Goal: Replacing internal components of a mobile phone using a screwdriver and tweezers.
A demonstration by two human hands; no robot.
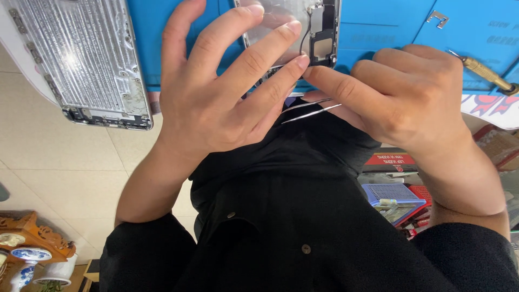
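My left hand (216, 92) lies with fingers spread over the lower end of an opened silver phone housing (324, 32) and steadies it on a blue work mat (389, 27). My right hand (400, 97) holds thin metal tweezers (311, 110), whose tips point left under my left fingers. My right index fingertip touches my left fingertip at the housing's bottom edge, beside a small dark module. The part under the fingertips is hidden.
A second bare metal phone shell (81, 59) lies at the left, overhanging the table edge. A brass-handled screwdriver (486, 73) and a small metal bracket (438, 19) lie on the mat at the right. Below are my black shirt, tiled floor and coloured plastic trays (394, 197).
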